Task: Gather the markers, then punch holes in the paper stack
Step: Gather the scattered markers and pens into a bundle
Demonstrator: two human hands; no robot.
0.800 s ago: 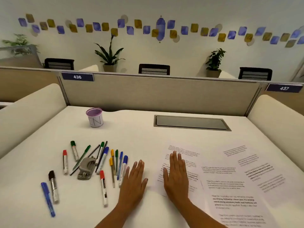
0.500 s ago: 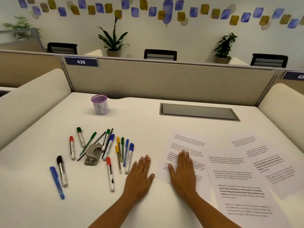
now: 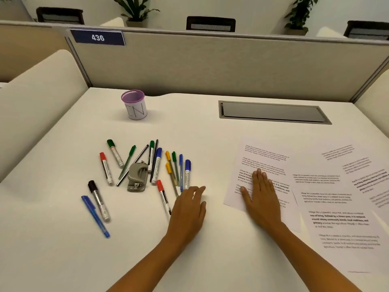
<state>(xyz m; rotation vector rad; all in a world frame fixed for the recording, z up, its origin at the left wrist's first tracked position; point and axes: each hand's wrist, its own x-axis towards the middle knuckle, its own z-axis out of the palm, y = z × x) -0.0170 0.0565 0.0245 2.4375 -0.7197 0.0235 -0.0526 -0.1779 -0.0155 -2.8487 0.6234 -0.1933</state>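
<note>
The markers (image 3: pixel 187 171) are scattered at centre left of the tabletop (image 3: pixel 189 127), long axes mostly up-frame, just up-left of the nearer left hand (image 3: pixel 189 207), whose fingers (image 3: pixel 199 189) are loosely curled and empty.

Illegibly blurred print (image 3: pixel 339 218) on sheets (image 3: pixel 273 144)

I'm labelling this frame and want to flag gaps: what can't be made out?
Head view only:
- Cup, inside: hidden by its own wall.
- Print on the papers: too small, blurred.
- Rightmost sheet: cut off by the frame edge.
- Left hand, fingertips: blurred; contact with the pens unclear.
</note>
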